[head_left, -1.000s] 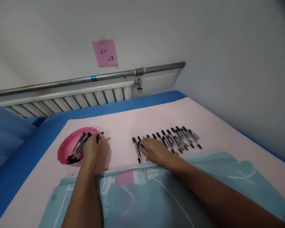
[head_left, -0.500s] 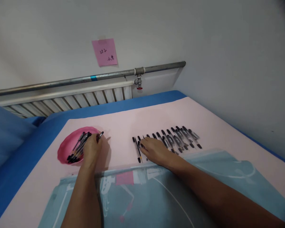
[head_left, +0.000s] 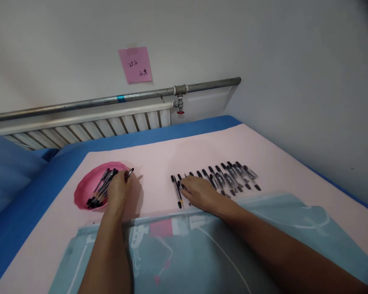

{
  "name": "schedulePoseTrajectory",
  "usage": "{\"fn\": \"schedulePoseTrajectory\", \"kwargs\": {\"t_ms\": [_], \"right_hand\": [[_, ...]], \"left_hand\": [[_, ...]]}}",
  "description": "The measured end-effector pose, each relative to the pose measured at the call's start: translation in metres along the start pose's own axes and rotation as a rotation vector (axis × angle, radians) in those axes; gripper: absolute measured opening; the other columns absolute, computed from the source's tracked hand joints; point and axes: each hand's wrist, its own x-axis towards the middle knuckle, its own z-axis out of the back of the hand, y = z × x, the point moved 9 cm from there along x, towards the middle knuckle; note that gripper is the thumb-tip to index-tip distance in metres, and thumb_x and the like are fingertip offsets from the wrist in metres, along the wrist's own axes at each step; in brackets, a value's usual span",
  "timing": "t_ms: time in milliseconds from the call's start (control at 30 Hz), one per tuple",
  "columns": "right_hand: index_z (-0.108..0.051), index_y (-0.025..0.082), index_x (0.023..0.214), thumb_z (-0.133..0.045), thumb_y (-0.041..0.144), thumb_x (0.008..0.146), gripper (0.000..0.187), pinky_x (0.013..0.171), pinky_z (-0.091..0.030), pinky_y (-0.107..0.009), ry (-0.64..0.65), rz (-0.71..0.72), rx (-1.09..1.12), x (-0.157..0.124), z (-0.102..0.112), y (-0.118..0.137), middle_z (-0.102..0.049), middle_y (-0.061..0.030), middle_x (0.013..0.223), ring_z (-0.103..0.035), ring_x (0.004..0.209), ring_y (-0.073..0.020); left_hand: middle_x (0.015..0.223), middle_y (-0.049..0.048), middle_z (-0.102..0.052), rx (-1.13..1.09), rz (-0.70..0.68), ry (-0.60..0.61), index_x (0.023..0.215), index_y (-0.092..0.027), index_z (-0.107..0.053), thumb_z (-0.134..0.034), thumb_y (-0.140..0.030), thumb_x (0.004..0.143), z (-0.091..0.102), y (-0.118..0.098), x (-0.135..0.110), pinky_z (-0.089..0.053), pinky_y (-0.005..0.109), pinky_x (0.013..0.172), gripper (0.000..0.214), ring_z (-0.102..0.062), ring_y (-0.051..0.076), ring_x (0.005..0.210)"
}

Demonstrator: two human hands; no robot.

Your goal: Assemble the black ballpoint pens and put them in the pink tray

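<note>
A pink bowl (head_left: 86, 188) at the left holds several black pens (head_left: 99, 191). My left hand (head_left: 118, 192) rests at the bowl's right rim, fingers closed round one pen whose tip sticks out to the right. A row of several black pens (head_left: 227, 176) lies side by side on the pink sheet (head_left: 159, 157). My right hand (head_left: 200, 194) lies flat on the left end of that row, fingers spread over the pens there.
A light blue printed cloth (head_left: 202, 253) covers the near part of the pink sheet. Blue bedding (head_left: 24, 192) lies to the left and behind. A radiator (head_left: 79, 128) with a metal pipe runs along the wall, a pink note (head_left: 135, 65) stuck above it.
</note>
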Motion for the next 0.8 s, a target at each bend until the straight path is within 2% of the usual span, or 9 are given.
{"fn": "schedulePoseTrajectory", "kwargs": {"t_ms": [333,800], "right_hand": [[-0.056,0.015,0.083,-0.043,0.022,0.086,0.015,0.063,-0.029,-0.025,0.041,0.005,0.001,0.0009,-0.0023,0.0006,-0.060,-0.0072,0.085,-0.054,0.077,-0.0162],[-0.055,0.015,0.079,-0.045,0.020,0.085,0.013,0.059,-0.027,-0.026,0.006,0.003,-0.010,0.0009,0.0000,0.0009,-0.060,-0.0051,0.080,-0.054,0.074,-0.0151]], "left_hand": [[0.094,0.0139,-0.068,0.018,-0.021,-0.009,0.100,-0.011,-0.062,-0.039,-0.031,0.083,0.0008,-0.0016,-0.0003,-0.045,0.032,0.073,0.034,-0.062,0.027,0.087],[0.092,0.0132,-0.068,0.090,0.001,-0.005,0.097,-0.012,-0.061,-0.038,-0.030,0.084,-0.0007,-0.0032,-0.0009,-0.045,0.030,0.071,0.032,-0.063,0.026,0.085]]}}
